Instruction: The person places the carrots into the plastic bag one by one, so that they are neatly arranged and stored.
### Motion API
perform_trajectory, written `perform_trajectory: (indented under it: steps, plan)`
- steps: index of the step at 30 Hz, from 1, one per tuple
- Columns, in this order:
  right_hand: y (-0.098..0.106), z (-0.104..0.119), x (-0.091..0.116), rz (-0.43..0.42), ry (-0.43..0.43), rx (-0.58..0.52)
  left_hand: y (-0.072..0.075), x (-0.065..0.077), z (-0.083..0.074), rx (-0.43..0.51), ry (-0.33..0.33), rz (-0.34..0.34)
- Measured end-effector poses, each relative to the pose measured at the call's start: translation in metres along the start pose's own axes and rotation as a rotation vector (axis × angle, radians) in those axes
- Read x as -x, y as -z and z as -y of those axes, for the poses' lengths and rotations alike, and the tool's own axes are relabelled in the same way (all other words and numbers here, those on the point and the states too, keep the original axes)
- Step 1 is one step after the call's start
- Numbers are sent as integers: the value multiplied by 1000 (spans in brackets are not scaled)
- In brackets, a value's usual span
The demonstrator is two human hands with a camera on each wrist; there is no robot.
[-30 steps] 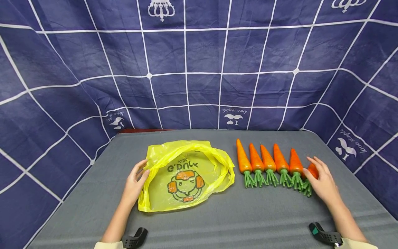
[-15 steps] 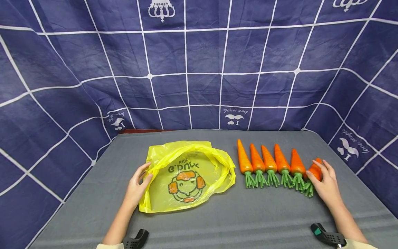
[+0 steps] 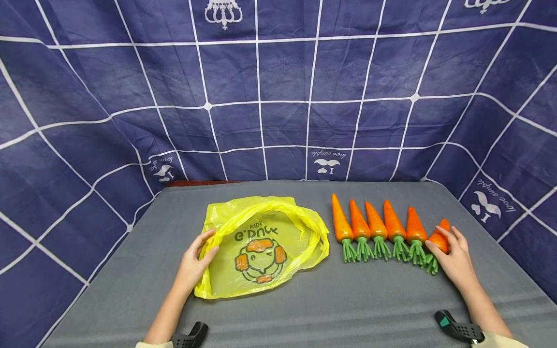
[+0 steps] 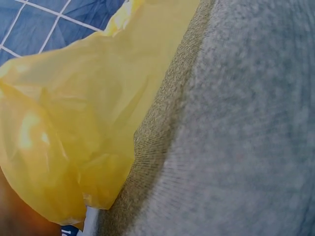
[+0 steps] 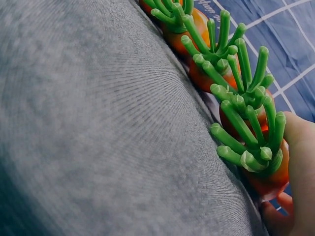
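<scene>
A yellow plastic bag with a printed duck lies on the table, its mouth spread toward the right. My left hand is at the bag's left edge, thumb and fingers apart and overlapping the plastic in the head view. The left wrist view is filled by the bag, with the hand mostly behind it. My right hand holds the rightmost carrot, thumb on its left side and fingers on its right. In the right wrist view, fingers curl around this carrot's thick end, below its green stems.
Several more orange carrots lie side by side left of the held one, green stems toward me. The grey cloth-covered table is enclosed by a blue curtain with white grid lines. Each wrist wears a black band.
My right hand has closed in around the rightmost carrot, whose tip now shows above the fingers. My left hand has slid slightly right over the bag's edge.
</scene>
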State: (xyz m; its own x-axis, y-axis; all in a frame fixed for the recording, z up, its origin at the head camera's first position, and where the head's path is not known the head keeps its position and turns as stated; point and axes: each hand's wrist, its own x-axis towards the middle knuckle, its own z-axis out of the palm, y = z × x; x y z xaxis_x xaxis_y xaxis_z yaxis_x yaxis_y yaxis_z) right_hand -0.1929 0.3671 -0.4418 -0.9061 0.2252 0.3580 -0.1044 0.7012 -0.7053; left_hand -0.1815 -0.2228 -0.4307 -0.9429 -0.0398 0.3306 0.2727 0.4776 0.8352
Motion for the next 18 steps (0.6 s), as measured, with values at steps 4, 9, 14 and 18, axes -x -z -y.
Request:
perform_trajectory:
  steps: [4,9,14,18]
  plan:
    - [1,1,2,23,-14,23,0,1,-2,-19,48,40]
    - [2,2,4,53,-32,56,-1,1,1,-12,50,50]
    - [3,3,4,72,-45,71,-1,1,3,43,13,30]
    - [4,4,2,85,-63,86,-1,0,5,78,-33,18]
